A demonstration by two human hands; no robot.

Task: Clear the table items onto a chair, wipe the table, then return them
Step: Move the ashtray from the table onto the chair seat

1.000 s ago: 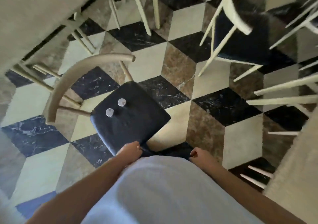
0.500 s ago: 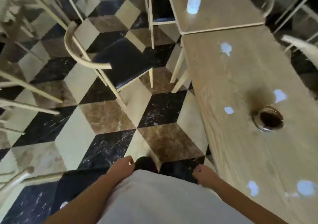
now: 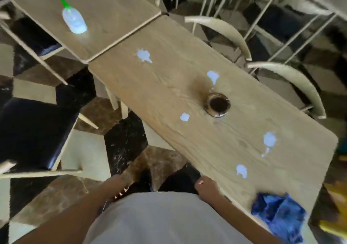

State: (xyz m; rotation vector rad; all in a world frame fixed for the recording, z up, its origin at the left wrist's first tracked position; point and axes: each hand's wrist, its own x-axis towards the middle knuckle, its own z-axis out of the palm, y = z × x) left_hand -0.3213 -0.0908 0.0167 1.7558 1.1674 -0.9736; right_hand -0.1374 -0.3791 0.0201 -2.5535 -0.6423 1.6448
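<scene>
One jar (image 3: 217, 105), one blue cloth (image 3: 277, 211), five pale blotches seen on bench (image 3: 169, 93); both hands' fingers curled, nothing held.

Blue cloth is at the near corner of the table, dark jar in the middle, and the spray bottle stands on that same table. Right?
Not quite. In the head view the spray bottle stands on the adjoining table, not the one holding the blue cloth and jar.

Pale-blue splotches (image 3: 144, 55) are dotting the light oak-grain wooden table (image 3: 187, 131); a crumpled bright-blue cloth (image 3: 279, 213) is sitting there, over black, brown and cream diamond floor tiles (image 3: 124, 146).
</scene>
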